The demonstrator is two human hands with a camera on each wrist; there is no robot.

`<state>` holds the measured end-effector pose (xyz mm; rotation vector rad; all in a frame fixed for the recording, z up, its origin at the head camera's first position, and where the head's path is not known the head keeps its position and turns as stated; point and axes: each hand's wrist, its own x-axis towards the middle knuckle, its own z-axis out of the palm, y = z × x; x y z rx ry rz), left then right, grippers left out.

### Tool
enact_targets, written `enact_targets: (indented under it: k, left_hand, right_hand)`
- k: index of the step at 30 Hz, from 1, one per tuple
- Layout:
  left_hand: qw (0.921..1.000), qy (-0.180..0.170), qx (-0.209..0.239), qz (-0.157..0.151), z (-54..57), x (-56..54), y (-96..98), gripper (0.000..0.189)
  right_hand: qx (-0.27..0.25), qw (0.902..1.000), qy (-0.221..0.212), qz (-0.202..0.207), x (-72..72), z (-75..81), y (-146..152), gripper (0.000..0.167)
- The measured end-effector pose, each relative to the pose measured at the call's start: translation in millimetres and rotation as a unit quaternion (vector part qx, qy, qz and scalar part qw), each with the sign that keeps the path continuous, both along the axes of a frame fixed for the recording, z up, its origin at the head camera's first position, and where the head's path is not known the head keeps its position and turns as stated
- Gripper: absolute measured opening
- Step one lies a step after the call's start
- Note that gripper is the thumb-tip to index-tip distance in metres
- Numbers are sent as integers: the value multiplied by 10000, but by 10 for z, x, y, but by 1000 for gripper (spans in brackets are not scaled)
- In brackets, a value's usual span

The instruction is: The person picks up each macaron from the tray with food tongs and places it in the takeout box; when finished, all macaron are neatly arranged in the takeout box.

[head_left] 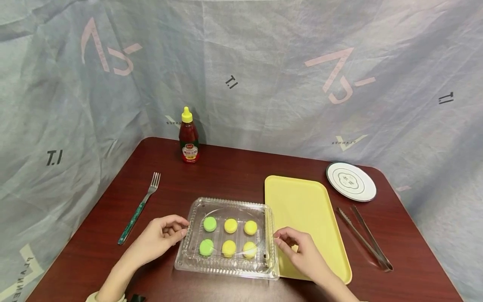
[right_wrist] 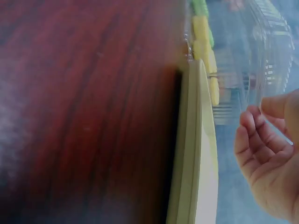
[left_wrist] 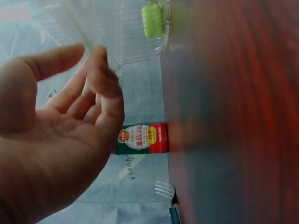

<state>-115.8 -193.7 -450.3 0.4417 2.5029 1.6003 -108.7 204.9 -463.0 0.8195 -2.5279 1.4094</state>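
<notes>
A clear plastic clamshell box (head_left: 222,268) stands on the table, with green macarons (head_left: 209,224) and yellow macarons (head_left: 230,225) inside in two rows. Its see-through lid (right_wrist: 275,51) is above them. My left hand (head_left: 160,239) pinches the lid's left edge between thumb and fingers; the left wrist view shows this hand (left_wrist: 70,112) beside the clear plastic. On the opposite edge, my right hand (head_left: 302,253) pinches the rim, with thumb and fingertips meeting there in the right wrist view (right_wrist: 271,144). Whether the lid touches the base all round, I cannot tell.
A yellow tray (head_left: 302,201) lies right of the box, partly under its edge. Metal tongs (head_left: 366,239) and a white plate (head_left: 351,181) are farther right. A fork (head_left: 139,209) lies at left, and a ketchup bottle (head_left: 189,138) stands near the back edge.
</notes>
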Motion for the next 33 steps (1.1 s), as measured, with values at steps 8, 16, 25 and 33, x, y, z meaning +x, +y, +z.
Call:
enact_targets:
  k: [8,16,25,33]
  left_hand:
    - [9875,-705,467,-1331,50,156,-106,61]
    - [9817,-861,705,-1542,-20,218,-151,77]
    - [9815,-721,1029,-1446,-61,238,-130,79]
    - [9789,-896,1202,-1385,-69,245,-125,81]
  right_hand:
    - [-189,9921,-701,1021,119,58,122,49]
    - [-194,9789,-1644,1195,206,86,125,65]
    - [-358,9774,-1817,1021,246,28,88,70]
    - [-537,9728,-2029,976,269,-13,74,72]
